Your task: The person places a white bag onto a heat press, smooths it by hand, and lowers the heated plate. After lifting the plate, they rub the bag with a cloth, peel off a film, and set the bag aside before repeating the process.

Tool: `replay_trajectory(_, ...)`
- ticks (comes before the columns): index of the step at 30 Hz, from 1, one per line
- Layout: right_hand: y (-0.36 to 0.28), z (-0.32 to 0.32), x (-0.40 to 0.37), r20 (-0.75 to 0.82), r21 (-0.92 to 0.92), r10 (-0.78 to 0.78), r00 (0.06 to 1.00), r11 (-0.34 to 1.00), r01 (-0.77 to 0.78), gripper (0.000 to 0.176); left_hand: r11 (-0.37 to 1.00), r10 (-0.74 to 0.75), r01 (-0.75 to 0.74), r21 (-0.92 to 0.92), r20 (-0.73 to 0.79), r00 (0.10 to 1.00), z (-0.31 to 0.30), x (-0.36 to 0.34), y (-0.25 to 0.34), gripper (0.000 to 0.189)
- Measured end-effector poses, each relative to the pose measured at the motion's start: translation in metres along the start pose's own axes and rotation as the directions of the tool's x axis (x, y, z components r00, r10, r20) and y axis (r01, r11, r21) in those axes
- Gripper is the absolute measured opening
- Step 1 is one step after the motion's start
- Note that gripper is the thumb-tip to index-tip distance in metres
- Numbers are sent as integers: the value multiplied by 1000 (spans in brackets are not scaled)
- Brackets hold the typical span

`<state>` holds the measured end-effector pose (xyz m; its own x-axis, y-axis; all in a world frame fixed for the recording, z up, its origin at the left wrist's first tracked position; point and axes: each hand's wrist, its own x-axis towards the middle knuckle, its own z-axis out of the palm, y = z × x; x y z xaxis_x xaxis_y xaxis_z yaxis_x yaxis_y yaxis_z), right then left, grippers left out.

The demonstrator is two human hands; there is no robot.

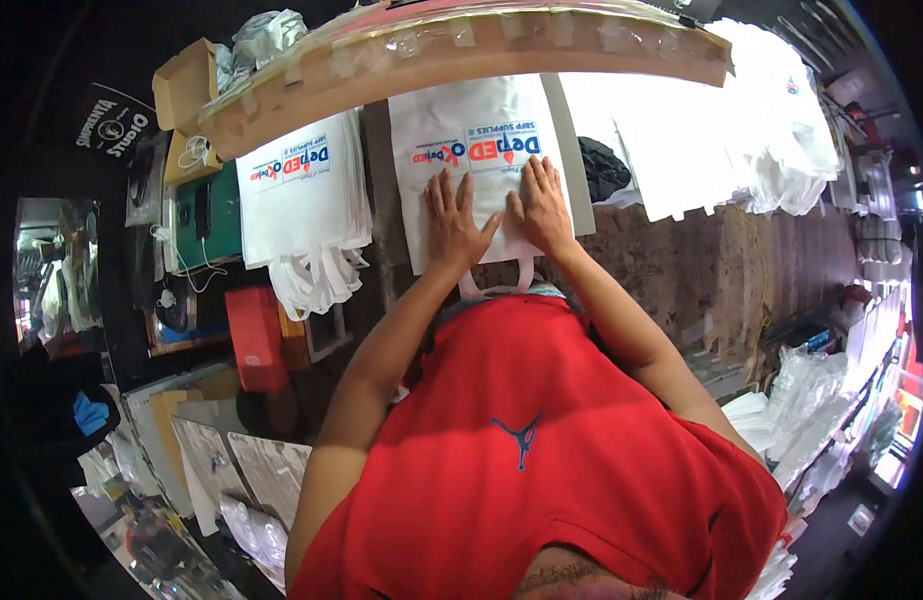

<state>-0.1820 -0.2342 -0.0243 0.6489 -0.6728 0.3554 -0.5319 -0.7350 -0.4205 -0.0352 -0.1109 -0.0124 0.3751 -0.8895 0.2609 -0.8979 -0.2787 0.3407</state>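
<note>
A white bag (486, 110) with blue and red print lies flat on a grey board (571, 150), its looped handle hanging toward the red shirt. My left hand (459, 220) rests on the bag's left part, fingers spread, just below the print. On the right part of the bag lies my right hand (543, 205), its fingers stretched out and their tips at the print's edge. Neither hand grips anything. Across the board's far end runs a brown, tape-covered frame (461, 50), which hides the bag's far edge.
To the left sits a stack of printed white bags (301, 190), handles hanging down. More white bags (651, 140) lie at the right, beside a black cloth (603, 168). A red box (255, 340) and an open cardboard box (184, 85) stand left.
</note>
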Motion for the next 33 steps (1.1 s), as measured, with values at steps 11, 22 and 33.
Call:
replay_trajectory(11, -1, -2, 1, 7, 2, 3, 1000, 1000, -3, 65, 1000, -4, 3, -7, -10, 1000, -2, 0, 1, 87)
replay_trajectory(22, -2, -2, 2, 12, -41, -4, 1000, 999, 5, 64, 994, -69, 72, 85, -45, 997, 8, 64, -8, 51)
replay_trajectory(33, -3, -5, 2, 2, -53, -5, 1000, 999, 5, 64, 988, -145, 133, 83, 168, 975, 12, 82, -5, 59)
